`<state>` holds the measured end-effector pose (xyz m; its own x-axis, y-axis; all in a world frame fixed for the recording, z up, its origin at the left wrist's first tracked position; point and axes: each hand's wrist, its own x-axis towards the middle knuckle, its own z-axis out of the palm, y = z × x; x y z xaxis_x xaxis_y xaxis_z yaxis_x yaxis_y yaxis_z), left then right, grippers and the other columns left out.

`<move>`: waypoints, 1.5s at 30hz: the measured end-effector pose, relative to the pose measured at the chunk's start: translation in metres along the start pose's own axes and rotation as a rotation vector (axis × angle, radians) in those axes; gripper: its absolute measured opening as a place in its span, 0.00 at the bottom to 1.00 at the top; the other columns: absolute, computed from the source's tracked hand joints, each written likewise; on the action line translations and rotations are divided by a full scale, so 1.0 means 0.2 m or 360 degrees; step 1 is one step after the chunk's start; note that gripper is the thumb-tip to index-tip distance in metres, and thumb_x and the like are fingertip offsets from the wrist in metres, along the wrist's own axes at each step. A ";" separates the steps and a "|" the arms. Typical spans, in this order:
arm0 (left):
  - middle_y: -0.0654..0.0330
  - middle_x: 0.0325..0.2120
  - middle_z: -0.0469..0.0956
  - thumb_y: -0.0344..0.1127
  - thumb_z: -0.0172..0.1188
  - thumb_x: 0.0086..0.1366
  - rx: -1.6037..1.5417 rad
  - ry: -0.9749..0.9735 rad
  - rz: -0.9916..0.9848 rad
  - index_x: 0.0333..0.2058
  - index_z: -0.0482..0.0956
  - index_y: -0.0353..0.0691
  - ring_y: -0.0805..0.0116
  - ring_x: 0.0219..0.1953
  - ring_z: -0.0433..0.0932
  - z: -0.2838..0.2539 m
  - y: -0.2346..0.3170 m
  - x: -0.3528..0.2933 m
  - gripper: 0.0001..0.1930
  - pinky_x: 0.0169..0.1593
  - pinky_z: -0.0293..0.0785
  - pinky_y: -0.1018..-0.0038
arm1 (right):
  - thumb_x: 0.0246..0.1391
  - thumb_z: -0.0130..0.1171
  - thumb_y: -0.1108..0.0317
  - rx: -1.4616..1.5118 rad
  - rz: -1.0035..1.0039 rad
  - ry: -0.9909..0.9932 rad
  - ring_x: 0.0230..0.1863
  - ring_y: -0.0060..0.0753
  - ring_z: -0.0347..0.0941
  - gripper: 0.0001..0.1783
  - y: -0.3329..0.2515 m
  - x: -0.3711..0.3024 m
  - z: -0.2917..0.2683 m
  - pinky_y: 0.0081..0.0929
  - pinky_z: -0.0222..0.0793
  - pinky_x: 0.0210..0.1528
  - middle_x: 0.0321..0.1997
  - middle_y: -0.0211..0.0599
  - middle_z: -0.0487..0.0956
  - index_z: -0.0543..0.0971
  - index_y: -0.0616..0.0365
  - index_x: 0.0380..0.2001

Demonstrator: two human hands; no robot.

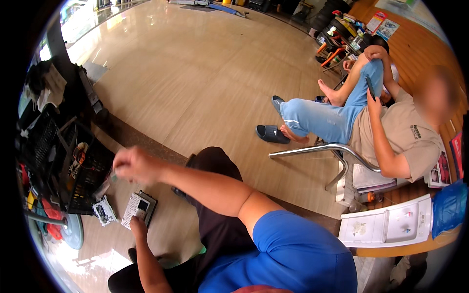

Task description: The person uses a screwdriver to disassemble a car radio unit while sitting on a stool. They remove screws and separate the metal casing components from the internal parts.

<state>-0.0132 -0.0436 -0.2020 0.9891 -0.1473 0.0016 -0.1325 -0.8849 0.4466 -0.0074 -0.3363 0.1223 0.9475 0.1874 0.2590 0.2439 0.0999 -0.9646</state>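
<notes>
My left hand (138, 225) is closed on the near edge of a flat, box-like unit (133, 207). Its top is white with rows of dark marks, and its side is dark. Over the floor beyond it, my right hand (134, 164) is raised, with its fingers drawn together and blurred by motion. A small, pale greenish thing (114, 177) shows just under those fingers, too smeared to name. Left of the unit lies a white-framed piece (104, 211) with a dark pattern, close to a black plastic crate (88, 180).
Coiled wires (79, 152) sit in the crate. A round pale-blue base (73, 232) stands at the left. To the right, a person (391, 127) with a phone sits on a metal-framed chair (322, 150); another sits behind. A white tray (386, 222) rests on a wooden bench.
</notes>
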 end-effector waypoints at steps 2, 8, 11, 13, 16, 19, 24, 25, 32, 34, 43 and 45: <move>0.40 0.24 0.76 0.32 0.52 0.58 0.0016 -0.0051 0.0047 0.27 0.73 0.29 0.40 0.30 0.75 0.01 0.06 0.03 0.09 0.36 0.69 0.51 | 0.45 0.56 0.70 -0.0719 -0.0480 0.0076 0.25 0.37 0.77 0.07 0.24 -0.02 0.09 0.30 0.72 0.30 0.25 0.43 0.79 0.77 0.63 0.27; 0.37 0.24 0.75 0.29 0.51 0.53 -0.0053 -0.0019 -0.0029 0.26 0.74 0.26 0.38 0.29 0.75 0.00 0.05 0.02 0.09 0.36 0.69 0.51 | 0.40 0.57 0.71 -0.0570 -0.0239 -0.0229 0.29 0.41 0.78 0.07 0.23 -0.10 0.28 0.32 0.72 0.35 0.25 0.46 0.79 0.79 0.63 0.25; 0.37 0.24 0.75 0.29 0.52 0.53 -0.0053 -0.0020 -0.0045 0.26 0.74 0.26 0.38 0.30 0.75 -0.02 0.03 0.02 0.09 0.36 0.69 0.51 | 0.41 0.58 0.70 -0.0570 -0.0148 -0.0231 0.30 0.40 0.78 0.08 0.21 -0.09 0.29 0.31 0.72 0.35 0.25 0.46 0.79 0.79 0.63 0.26; 0.38 0.24 0.75 0.30 0.52 0.53 -0.0061 -0.0018 -0.0052 0.26 0.74 0.27 0.38 0.30 0.75 -0.02 0.04 0.02 0.09 0.36 0.69 0.51 | 0.42 0.59 0.69 -0.0573 -0.0108 -0.0157 0.29 0.40 0.78 0.08 0.24 -0.08 0.27 0.31 0.72 0.34 0.25 0.46 0.79 0.79 0.63 0.26; 0.38 0.24 0.76 0.30 0.53 0.54 -0.0064 -0.0023 0.0008 0.27 0.74 0.27 0.39 0.30 0.75 -0.01 0.06 0.02 0.09 0.37 0.69 0.51 | 0.43 0.59 0.68 -0.0613 -0.0094 -0.0106 0.29 0.40 0.77 0.09 0.26 -0.09 0.24 0.30 0.72 0.34 0.25 0.46 0.79 0.79 0.63 0.27; 0.39 0.23 0.75 0.29 0.52 0.55 -0.0024 0.0006 0.0013 0.25 0.73 0.29 0.39 0.28 0.75 -0.03 0.04 0.00 0.07 0.34 0.69 0.51 | 0.43 0.59 0.69 -0.0564 -0.0145 -0.0124 0.26 0.38 0.76 0.09 0.26 -0.08 0.27 0.30 0.70 0.32 0.23 0.46 0.78 0.78 0.63 0.28; 0.38 0.24 0.76 0.30 0.53 0.53 -0.0028 -0.0038 -0.0102 0.28 0.74 0.28 0.40 0.31 0.76 -0.01 0.05 0.00 0.09 0.38 0.70 0.53 | 0.46 0.58 0.70 -0.0294 0.0025 0.0093 0.23 0.27 0.75 0.08 0.25 -0.04 0.20 0.26 0.70 0.27 0.22 0.40 0.78 0.76 0.65 0.28; 0.38 0.24 0.76 0.30 0.53 0.53 -0.0022 -0.0041 -0.0108 0.28 0.74 0.28 0.40 0.31 0.76 0.00 0.04 0.01 0.09 0.38 0.70 0.53 | 0.48 0.57 0.70 -0.0175 0.0057 0.0145 0.21 0.24 0.73 0.07 0.24 -0.02 0.17 0.24 0.69 0.24 0.20 0.37 0.77 0.75 0.64 0.28; 0.36 0.26 0.75 0.31 0.50 0.54 -0.0113 -0.0136 -0.0084 0.28 0.73 0.27 0.38 0.33 0.75 -0.04 0.06 0.03 0.10 0.39 0.70 0.51 | 0.54 0.53 0.72 0.0339 -0.0158 0.0739 0.16 0.14 0.65 0.03 0.07 0.09 -0.02 0.16 0.62 0.17 0.18 0.26 0.71 0.71 0.58 0.28; 0.36 0.25 0.75 0.31 0.51 0.54 -0.0021 -0.0048 -0.0079 0.27 0.73 0.27 0.38 0.32 0.75 -0.05 0.03 0.02 0.10 0.39 0.70 0.51 | 0.53 0.54 0.72 0.0103 -0.0229 0.0416 0.19 0.15 0.66 0.03 0.07 0.01 0.09 0.18 0.64 0.21 0.19 0.27 0.72 0.72 0.59 0.28; 0.35 0.27 0.76 0.31 0.52 0.52 -0.0082 -0.0067 -0.0173 0.28 0.75 0.27 0.38 0.33 0.76 -0.04 0.08 0.02 0.10 0.40 0.72 0.52 | 0.49 0.56 0.72 -0.0199 -0.0066 0.0046 0.24 0.16 0.68 0.06 0.20 -0.10 0.28 0.21 0.66 0.27 0.21 0.31 0.75 0.75 0.65 0.28; 0.35 0.27 0.76 0.31 0.53 0.52 -0.0092 -0.0070 -0.0191 0.28 0.75 0.26 0.38 0.33 0.76 -0.04 0.07 0.02 0.11 0.39 0.72 0.52 | 0.50 0.56 0.72 -0.0175 -0.0009 0.0043 0.24 0.16 0.68 0.06 0.20 -0.09 0.29 0.21 0.66 0.27 0.21 0.31 0.75 0.75 0.65 0.28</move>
<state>-0.0107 -0.0530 -0.1895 0.9937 -0.0625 -0.0935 -0.0084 -0.8705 0.4921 -0.0267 -0.2798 0.0822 0.9510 0.1606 0.2643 0.2689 -0.0075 -0.9631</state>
